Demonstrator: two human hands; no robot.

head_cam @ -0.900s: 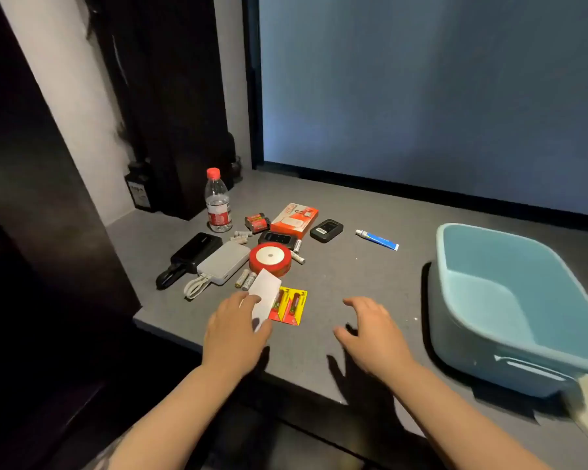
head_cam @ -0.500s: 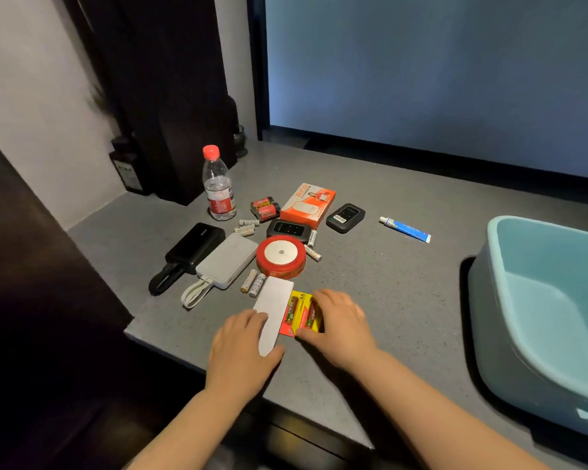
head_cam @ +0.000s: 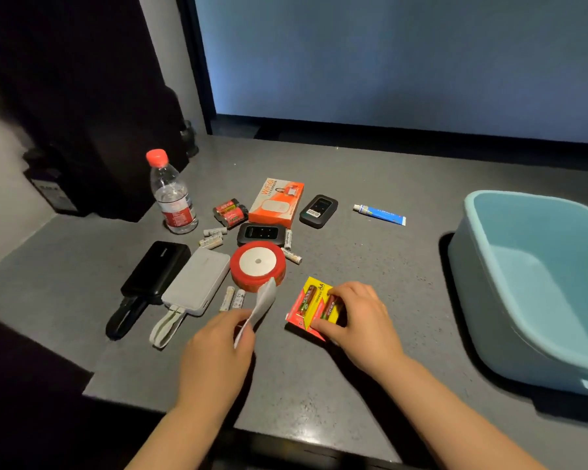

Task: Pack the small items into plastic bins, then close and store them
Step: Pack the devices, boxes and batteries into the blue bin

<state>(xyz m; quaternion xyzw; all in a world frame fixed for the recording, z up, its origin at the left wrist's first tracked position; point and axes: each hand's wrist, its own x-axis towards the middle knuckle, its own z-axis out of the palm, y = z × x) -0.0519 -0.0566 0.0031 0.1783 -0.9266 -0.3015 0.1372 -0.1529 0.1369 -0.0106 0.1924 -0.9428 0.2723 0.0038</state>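
Grey speckled countertop point(head_cam: 370, 273), backed by a pale blue wall panel, with a dark cabinet at 10 o'clock.

Left hand point(head_cam: 218, 347): at 6 o'clock on the counter, fingers pinching the near end of a white card point(head_cam: 262, 305); the card is lifted and tilted, its far end up against the tape roll.

Right hand point(head_cam: 360, 320): just right of the left hand, fingers and thumb curled over a yellow-and-red AA battery pack point(head_cam: 308, 305), gripping its right and near edges. Pack holds two batteries; whether it lies flat or is partly raised cannot be told.

Light blue plastic bin point(head_cam: 537, 279): at 3 o'clock, upright, nothing seen inside, well apart from both hands.

Red tape roll point(head_cam: 258, 264): centre of the cluster, lying flat, white core upward.

Loose white batteries point(head_cam: 233, 298): two at 7 o'clock of the roll, beside the card; more at its 10 o'clock and 2 o'clock.

White power bank point(head_cam: 197, 281) with cable: at 9 o'clock of the roll, touching a black power bank point(head_cam: 157, 269) further left.

Black pocket router point(head_cam: 261, 233): at 12 o'clock of the roll. Second black router point(head_cam: 318, 211): at 1 o'clock.

Orange WiFi box point(head_cam: 276, 201): between the second router and a pair of red batteries point(head_cam: 231, 212).

Water bottle point(head_cam: 172, 195), red cap: upright, at 11 o'clock of the cluster.

Blue-and-white tube point(head_cam: 380, 214): lying alone at 2 o'clock, between the routers and the bin.
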